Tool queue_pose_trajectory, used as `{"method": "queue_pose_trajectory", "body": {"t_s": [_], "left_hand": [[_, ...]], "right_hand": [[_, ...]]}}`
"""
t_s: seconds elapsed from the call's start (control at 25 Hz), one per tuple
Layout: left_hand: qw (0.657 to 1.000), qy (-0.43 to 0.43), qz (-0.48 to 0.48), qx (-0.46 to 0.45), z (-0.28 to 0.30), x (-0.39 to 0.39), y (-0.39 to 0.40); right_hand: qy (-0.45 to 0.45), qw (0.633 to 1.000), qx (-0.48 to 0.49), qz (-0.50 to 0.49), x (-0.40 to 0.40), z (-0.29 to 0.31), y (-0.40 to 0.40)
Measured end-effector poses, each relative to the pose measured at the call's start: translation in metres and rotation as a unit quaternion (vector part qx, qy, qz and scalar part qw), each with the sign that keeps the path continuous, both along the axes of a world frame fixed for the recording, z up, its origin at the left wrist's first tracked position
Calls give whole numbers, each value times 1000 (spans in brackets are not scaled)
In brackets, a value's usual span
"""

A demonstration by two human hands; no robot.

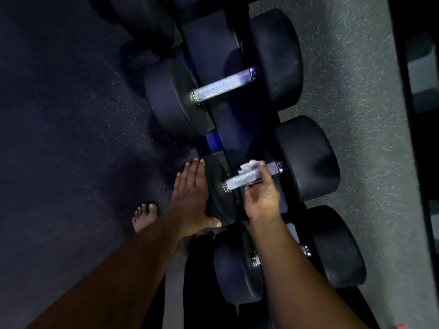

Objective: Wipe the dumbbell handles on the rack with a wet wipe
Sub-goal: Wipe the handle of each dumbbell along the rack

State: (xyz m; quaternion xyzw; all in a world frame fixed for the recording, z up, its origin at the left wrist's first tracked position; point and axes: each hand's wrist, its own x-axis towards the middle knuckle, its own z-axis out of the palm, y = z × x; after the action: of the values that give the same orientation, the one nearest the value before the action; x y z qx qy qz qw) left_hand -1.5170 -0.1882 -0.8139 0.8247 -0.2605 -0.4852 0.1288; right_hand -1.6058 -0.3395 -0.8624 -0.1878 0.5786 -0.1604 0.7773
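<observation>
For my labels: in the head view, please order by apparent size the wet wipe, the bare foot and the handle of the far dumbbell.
1. Handle of the far dumbbell
2. Bare foot, partly hidden by the arm
3. Wet wipe, mostly covered by the right hand

Dim gym corner with speckled rubber flooring

You are looking down into a poorly lit room where the floor on your left is dark rubber flecked with pale specks, deep in shadow. To your right the same speckled surface looks much lighter and greyer, as more light reaches it. Along the far right edge a dark upright frame runs from top to bottom, with pale blurred shapes beyond it that you cannot make out. A small orange-red patch shows at the bottom right corner. The light has a cool, bluish cast and falls mostly on the right side.
</observation>
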Motion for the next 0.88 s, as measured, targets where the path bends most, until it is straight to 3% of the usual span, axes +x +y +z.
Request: {"method": "queue_pose_trajectory", "body": {"t_s": [0.08,0.2,0.32,0.36,0.4,0.48,0.52,0.56,0.6,0.64,0.76,0.88], "left_hand": [[1000,-4,-4,-2,1,-1,0],[1000,-8,0,-2,-1,-2,0],[1000,-6,-6,3,-3,-3,0],[1000,-4,-7,4,-4,-3,0],[1000,-2,-7,4,-3,-2,0],[1000,0,-4,3,-1,-1,0],[1000,-1,-3,2,-1,-1,-1],[1000,0,-4,3,1,-1,-1],[1000,2,-5,3,2,-1,-1],[1000,3,-6,2,2,-2,-1],[1000,2,-10,5,-3,-3,0],[1000,5,-13,9,-4,-3,0]], "right_hand": [[45,997,-48,27,-8,3,13],[164,964,-78,194,-22,17,53],[162,909,-170,345,-26,48,40],[136,864,-268,403,-23,59,27],[130,779,-396,468,-18,65,13],[171,535,-572,598,-11,51,-17],[207,409,-580,673,-10,42,-24],[238,306,-562,731,-16,35,-24],[238,233,-562,757,-30,27,-19],[213,184,-574,769,-47,21,-15],[146,124,-629,754,-45,13,-18],[218,135,-601,757,7,11,-26]]}}
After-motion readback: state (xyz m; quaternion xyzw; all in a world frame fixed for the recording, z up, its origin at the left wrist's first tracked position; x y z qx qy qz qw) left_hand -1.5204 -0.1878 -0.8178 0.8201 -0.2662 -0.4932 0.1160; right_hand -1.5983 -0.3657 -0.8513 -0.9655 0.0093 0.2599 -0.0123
